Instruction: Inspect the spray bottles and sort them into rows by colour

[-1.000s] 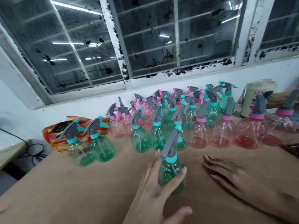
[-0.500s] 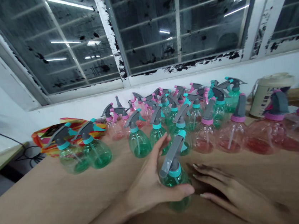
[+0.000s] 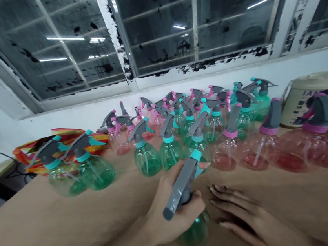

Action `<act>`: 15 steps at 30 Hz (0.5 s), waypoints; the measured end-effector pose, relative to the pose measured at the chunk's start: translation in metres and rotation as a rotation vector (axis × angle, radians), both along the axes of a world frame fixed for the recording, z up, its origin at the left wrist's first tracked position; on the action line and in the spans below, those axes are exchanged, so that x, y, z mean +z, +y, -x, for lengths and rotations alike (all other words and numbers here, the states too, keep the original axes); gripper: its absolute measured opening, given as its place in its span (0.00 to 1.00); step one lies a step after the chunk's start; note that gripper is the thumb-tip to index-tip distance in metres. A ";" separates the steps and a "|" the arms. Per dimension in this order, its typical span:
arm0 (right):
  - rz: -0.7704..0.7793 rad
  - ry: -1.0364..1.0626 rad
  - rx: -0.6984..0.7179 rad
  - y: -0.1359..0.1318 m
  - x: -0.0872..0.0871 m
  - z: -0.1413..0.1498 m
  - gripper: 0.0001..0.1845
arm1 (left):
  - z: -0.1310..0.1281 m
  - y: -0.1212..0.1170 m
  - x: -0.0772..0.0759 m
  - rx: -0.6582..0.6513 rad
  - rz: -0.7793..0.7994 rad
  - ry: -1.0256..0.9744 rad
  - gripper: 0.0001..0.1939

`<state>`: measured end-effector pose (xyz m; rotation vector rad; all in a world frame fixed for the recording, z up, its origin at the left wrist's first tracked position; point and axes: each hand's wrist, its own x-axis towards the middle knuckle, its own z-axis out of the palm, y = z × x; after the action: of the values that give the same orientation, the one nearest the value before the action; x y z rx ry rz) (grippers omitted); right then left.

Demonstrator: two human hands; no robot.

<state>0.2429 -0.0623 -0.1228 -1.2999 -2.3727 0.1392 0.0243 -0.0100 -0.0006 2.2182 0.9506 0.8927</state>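
My left hand is wrapped round the neck of a green spray bottle, just under its grey and turquoise trigger head. The index finger reaches toward the trigger; the hand partly hides the collar. Liquid colour low in this bottle is hard to make out. To the right of it, my right hand rests on the wooden table with its fingers stretched out, apart from the bottle. Just beyond my hands stand more green bottles and a pink spray bottle with a pink collar.
Several pink and green spray bottles fill the back of the table up to the wall. Two green bottles stand at the left before an orange patterned bag. A cream lidded container stands at the back right, below the windows.
My left hand has closed from a loose hold round the bottle's body to a grip at its neck. The bottle sits slightly nearer to me. The view has shifted a little.
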 end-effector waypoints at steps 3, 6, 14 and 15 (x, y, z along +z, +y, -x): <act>-0.003 -0.019 0.005 0.000 -0.001 -0.001 0.24 | 0.001 0.000 0.002 -0.041 0.033 0.013 0.20; 0.000 -0.013 0.006 -0.001 -0.001 -0.001 0.24 | 0.001 0.000 0.006 -0.064 -0.018 -0.028 0.20; -0.021 -0.037 0.008 -0.001 -0.004 -0.002 0.24 | 0.001 -0.004 0.009 -0.073 0.055 -0.087 0.06; -0.025 -0.025 0.008 -0.001 -0.004 -0.003 0.24 | 0.002 -0.004 0.010 -0.075 0.048 -0.075 0.05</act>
<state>0.2455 -0.0633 -0.1271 -1.2878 -2.3937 0.0957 0.0227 -0.0145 0.0091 2.1492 0.8402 0.9028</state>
